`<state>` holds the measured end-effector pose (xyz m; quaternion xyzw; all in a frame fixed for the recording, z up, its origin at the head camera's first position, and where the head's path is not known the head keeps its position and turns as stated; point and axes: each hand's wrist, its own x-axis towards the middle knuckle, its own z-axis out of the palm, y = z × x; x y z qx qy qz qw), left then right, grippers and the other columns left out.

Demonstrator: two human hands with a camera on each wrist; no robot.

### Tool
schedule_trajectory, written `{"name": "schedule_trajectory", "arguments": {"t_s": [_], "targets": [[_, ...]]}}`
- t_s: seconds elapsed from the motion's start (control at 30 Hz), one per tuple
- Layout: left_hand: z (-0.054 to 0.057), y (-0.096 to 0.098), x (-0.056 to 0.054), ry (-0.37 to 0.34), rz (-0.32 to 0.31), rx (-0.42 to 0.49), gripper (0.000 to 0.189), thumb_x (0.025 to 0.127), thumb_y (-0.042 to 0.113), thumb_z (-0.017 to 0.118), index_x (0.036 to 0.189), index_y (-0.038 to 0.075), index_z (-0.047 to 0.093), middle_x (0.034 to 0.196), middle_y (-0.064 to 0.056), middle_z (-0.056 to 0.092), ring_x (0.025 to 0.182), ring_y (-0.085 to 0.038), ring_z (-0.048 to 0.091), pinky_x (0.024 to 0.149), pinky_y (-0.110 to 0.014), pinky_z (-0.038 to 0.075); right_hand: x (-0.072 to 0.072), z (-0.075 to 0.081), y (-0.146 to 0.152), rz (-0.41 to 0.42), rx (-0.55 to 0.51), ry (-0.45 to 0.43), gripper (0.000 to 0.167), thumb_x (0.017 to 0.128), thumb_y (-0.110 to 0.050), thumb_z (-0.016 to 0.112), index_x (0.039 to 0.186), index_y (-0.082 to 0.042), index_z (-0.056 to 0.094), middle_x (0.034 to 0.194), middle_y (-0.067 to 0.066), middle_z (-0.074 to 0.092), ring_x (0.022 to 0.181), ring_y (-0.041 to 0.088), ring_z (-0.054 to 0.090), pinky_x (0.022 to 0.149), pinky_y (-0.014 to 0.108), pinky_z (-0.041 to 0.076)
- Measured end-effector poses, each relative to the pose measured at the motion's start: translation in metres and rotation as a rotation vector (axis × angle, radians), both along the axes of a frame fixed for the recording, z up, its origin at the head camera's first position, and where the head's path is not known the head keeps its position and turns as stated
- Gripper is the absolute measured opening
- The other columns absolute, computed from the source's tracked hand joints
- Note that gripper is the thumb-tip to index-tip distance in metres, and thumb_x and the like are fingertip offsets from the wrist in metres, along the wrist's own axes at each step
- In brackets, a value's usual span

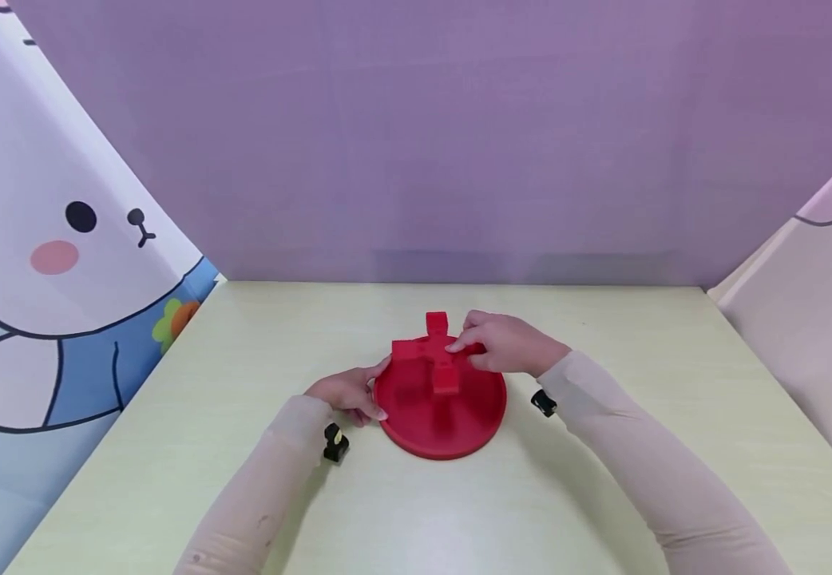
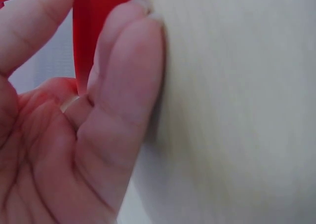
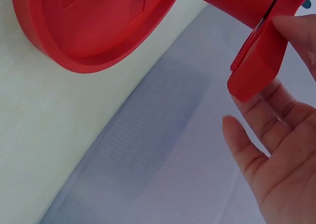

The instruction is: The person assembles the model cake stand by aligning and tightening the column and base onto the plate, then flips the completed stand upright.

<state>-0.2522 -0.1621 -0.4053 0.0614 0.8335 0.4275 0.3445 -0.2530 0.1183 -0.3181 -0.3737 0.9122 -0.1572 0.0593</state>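
A round red dish-like base [image 1: 473, 423] with a raised rim sits on the table. Above it stands a red cross-shaped top piece [image 1: 445, 379] with several blocky arms. At the base's left side, my left hand [image 1: 350, 393] holds the rim, thumb toward the back and fingers toward the front. The left wrist view has fingers [image 2: 123, 81] against the base's red side, low over the tabletop. My right hand [image 1: 513, 342] pinches the right arm of the top piece; in the right wrist view, that red arm end [image 3: 259, 61] lies between thumb and fingers.
The pale tabletop [image 1: 567, 511] spreads around the base. Behind it rises a purple backdrop [image 1: 459, 144]. A cartoon-printed cloth [image 1: 85, 319] hangs along the left, and a pale cloth [image 1: 811, 319] along the right. Small black wrist devices [image 1: 335, 443] hang at both cuffs.
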Motion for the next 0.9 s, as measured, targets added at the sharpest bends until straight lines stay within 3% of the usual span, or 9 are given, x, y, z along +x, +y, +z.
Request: {"name": "schedule_trajectory", "arguments": {"t_s": [0.3,0.5,0.6,0.77,0.9], "targets": [[-0.001,-0.003,0.001,0.004,0.021,-0.012,0.102,0.078,0.009,0.079,0.155,0.023,0.013,0.106,-0.013,0.053,0.062,-0.021,0.056,0.062,-0.03,0.054,0.008,-0.002,-0.006,0.012,0.018,0.013,0.04,0.08,-0.013,0.075,0.119,-0.009,0.069,0.097,0.003,0.057,0.078,0.012,0.054,0.065,0.024,0.051],[-0.002,-0.004,0.001,0.008,0.0,-0.014,0.1,0.079,0.008,0.077,0.155,0.022,0.013,0.092,-0.013,0.057,0.062,-0.019,0.055,0.062,-0.029,0.053,0.013,-0.003,-0.009,0.052,0.043,0.032,0.041,0.085,-0.02,0.073,0.123,-0.007,0.065,0.115,0.007,0.064,0.104,0.025,0.06,0.079,0.034,0.055],[-0.002,-0.003,0.001,0.007,0.004,-0.006,0.099,0.079,0.009,0.077,0.155,0.023,0.015,0.088,-0.012,0.058,0.063,-0.019,0.055,0.062,-0.028,0.053,0.015,-0.003,-0.008,0.08,0.04,0.062,0.039,0.087,-0.02,0.07,0.123,-0.006,0.065,0.116,0.006,0.066,0.104,0.025,0.062,0.083,0.035,0.054],[-0.003,-0.001,-0.001,0.005,0.008,0.0,0.098,0.08,0.009,0.077,0.155,0.022,0.016,0.087,-0.012,0.058,0.063,-0.019,0.056,0.062,-0.028,0.054,0.014,-0.003,-0.001,0.098,-0.033,0.21,0.03,0.084,-0.014,0.073,0.114,-0.008,0.071,0.099,0.002,0.069,0.081,0.015,0.063,0.072,0.028,0.054],[-0.003,0.0,-0.002,-0.006,0.009,0.005,0.098,0.08,0.008,0.077,0.155,0.022,0.014,0.082,-0.012,0.058,0.063,-0.018,0.056,0.062,-0.029,0.054,0.009,-0.002,0.003,0.077,-0.117,0.324,0.031,0.079,-0.006,0.076,0.11,-0.008,0.072,0.099,0.007,0.065,0.086,0.02,0.06,0.071,0.031,0.054]]}}
